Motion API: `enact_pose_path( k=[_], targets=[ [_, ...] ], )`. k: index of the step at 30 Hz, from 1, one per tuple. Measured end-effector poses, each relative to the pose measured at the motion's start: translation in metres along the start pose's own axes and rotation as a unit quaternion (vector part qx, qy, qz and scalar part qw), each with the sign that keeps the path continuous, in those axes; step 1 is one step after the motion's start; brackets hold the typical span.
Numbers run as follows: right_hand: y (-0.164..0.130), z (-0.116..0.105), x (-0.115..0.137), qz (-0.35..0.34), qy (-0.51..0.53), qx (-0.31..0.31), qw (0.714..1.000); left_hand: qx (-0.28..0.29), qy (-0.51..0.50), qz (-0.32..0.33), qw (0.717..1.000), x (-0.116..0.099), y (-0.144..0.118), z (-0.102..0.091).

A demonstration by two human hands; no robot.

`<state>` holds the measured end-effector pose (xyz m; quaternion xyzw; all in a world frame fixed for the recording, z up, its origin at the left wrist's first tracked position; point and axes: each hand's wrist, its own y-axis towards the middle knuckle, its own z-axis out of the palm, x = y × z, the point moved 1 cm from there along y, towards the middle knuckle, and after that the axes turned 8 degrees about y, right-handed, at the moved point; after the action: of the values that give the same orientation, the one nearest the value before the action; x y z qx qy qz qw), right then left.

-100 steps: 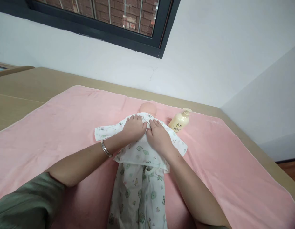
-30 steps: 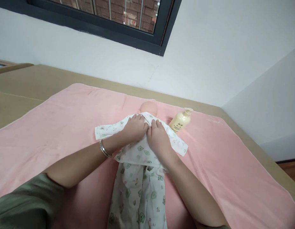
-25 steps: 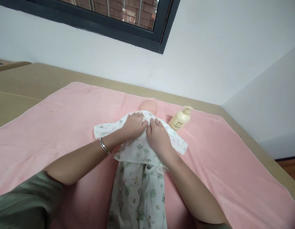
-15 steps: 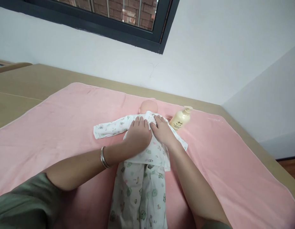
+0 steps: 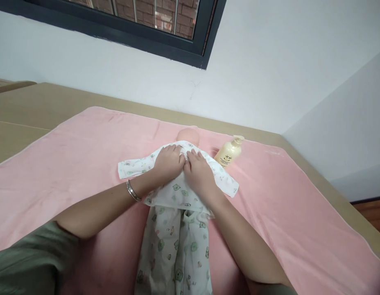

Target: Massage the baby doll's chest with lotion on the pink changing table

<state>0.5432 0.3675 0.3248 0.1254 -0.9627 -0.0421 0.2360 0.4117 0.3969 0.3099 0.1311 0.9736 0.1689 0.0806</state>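
Observation:
A baby doll [image 5: 188, 136] lies on its back or front, I cannot tell which, with just the top of its bald head showing past the collar. It wears a white printed baby shirt [image 5: 177, 191], sleeves spread to both sides, and matching baby pants [image 5: 168, 246]. My left hand [image 5: 169, 163] and my right hand [image 5: 200, 171] are side by side on the upper chest, thumbs close together. Their fingers are bent onto the shirt cloth below the collar and pinch it. The hands cover the middle of the chest.
Beside the doll's right-hand sleeve stands a cream pump bottle [image 5: 229, 152], slightly tilted in view. A pink blanket [image 5: 70, 164] lies under everything on a wooden table [image 5: 73, 97]. Behind it rise a white wall [image 5: 245, 73] and a dark window frame [image 5: 165, 47].
My hands have drawn together and their flat fingers have bent onto the shirt near the collar. The shirt has spread wider across the chest and its right sleeve has shifted slightly.

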Motion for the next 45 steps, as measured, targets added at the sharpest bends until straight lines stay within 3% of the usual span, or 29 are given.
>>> enact_pose_path(
  k=[6,15,18,23,29,35,39,45],
  targets=[
    [0.025,-0.006,-0.034,0.039,0.031,0.004,0.999,-0.029,0.074,0.028,0.996,-0.023,-0.025,0.001],
    [0.006,-0.008,-0.005,0.031,-0.028,0.031,0.999,0.003,-0.051,-0.023,0.998,0.002,0.004,0.014],
    [0.011,-0.008,-0.011,0.020,-0.007,0.030,0.999,0.000,-0.068,-0.017,0.998,0.005,0.007,0.018],
    [0.025,0.002,-0.025,0.002,0.013,-0.027,1.000,-0.014,-0.093,-0.016,0.995,0.007,0.012,0.021],
    [0.039,0.000,-0.017,0.009,-0.022,-0.040,0.999,-0.018,-0.122,0.004,0.992,0.015,0.024,0.022],
    [0.050,-0.012,-0.005,0.063,-0.066,-0.009,0.996,-0.040,-0.122,-0.004,0.992,0.017,0.028,0.025],
    [0.047,-0.011,-0.009,0.032,-0.061,-0.021,0.997,-0.044,-0.098,-0.014,0.994,0.012,0.021,0.025],
    [0.048,-0.013,-0.031,-0.020,-0.009,0.013,1.000,-0.049,-0.009,-0.019,0.999,-0.002,0.008,0.018]
  ],
)
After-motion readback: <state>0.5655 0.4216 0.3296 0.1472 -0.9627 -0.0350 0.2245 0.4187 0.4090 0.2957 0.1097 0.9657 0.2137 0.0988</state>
